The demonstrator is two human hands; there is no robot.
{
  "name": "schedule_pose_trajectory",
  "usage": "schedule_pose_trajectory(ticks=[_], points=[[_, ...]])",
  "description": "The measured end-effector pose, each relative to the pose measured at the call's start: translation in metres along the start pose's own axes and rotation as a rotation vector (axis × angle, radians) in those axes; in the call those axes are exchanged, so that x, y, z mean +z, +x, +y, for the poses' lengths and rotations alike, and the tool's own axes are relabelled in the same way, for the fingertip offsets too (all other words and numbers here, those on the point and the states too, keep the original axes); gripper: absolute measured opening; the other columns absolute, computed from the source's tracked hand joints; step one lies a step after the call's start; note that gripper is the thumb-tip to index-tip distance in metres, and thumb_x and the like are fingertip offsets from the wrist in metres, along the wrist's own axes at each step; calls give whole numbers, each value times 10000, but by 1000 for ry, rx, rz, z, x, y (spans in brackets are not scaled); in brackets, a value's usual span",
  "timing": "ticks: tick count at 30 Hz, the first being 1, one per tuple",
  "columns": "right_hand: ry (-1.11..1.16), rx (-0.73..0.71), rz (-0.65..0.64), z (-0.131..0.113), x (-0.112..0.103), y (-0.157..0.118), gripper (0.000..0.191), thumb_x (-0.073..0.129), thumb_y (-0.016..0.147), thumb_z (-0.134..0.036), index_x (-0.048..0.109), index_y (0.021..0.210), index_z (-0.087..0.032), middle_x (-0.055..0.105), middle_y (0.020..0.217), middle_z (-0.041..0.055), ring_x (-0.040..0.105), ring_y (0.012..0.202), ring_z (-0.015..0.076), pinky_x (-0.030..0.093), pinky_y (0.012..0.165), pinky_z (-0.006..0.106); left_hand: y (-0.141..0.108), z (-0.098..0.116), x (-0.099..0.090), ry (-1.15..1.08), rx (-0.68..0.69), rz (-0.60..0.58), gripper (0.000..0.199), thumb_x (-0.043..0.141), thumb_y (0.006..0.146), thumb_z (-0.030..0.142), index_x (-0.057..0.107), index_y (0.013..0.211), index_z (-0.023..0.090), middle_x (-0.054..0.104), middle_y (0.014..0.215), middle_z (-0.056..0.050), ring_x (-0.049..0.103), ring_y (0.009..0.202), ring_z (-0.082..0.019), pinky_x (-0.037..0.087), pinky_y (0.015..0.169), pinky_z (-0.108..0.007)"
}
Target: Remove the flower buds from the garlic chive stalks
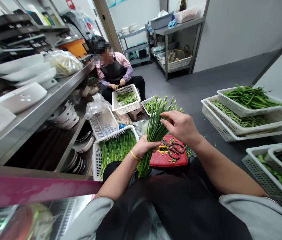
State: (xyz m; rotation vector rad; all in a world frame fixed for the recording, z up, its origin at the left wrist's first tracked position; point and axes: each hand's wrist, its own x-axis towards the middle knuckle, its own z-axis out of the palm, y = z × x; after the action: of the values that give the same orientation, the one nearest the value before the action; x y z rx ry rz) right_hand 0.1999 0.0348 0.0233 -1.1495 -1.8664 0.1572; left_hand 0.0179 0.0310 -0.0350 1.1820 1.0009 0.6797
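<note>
My left hand (145, 146) is wrapped round the lower part of a thick bunch of green flowering stems (154, 128), a gold bangle on its wrist. The stems lean up and to the right, with pale buds at the top. At the upper right side of the bunch, my right hand (181, 126) has its fingers curled, thumb and fingertips near the stems; what they hold, if anything, is too small to name. Black-handled scissors (174, 149) lie on a red stool (183, 160) below, among cut buds and beside a small yellow object (163, 149).
A white basket of long green stems (117, 148) stands left, below a bare white basket (102, 122). Across from me sits a person (116, 68) with a vegetable basket (126, 106). More vegetable baskets (246, 130) stand right; a metal shelf (63, 86) runs along the left.
</note>
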Motion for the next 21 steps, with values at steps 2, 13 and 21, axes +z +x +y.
schedule_pose_trajectory(ticks=[2, 13, 21], points=[[-58, 112, -83, 6, 10, 2, 250, 611, 810, -229, 707, 1032, -169, 698, 782, 57, 608, 670, 168, 458, 657, 294, -1, 1, 1, -11, -9, -11, 483, 860, 499, 472, 594, 665, 105, 547, 493, 20, 490, 428, -82, 389, 450, -227], [182, 198, -192, 9, 9, 1, 165, 651, 786, -322, 720, 825, -177, 528, 514, -39, 417, 478, 82, 325, 524, 239, -3, -5, -2, -28, -30, -77, 472, 859, 504, 466, 612, 670, 99, 562, 494, 8, 491, 424, -80, 391, 444, -219], [258, 242, 57, 21, -8, 16, 266, 643, 807, -427, 698, 809, -167, 533, 559, -17, 402, 512, 90, 331, 519, 256, -3, -7, -7, -32, -25, -136, 460, 851, 525, 462, 602, 656, 98, 587, 541, -11, 526, 464, -94, 412, 469, -228]])
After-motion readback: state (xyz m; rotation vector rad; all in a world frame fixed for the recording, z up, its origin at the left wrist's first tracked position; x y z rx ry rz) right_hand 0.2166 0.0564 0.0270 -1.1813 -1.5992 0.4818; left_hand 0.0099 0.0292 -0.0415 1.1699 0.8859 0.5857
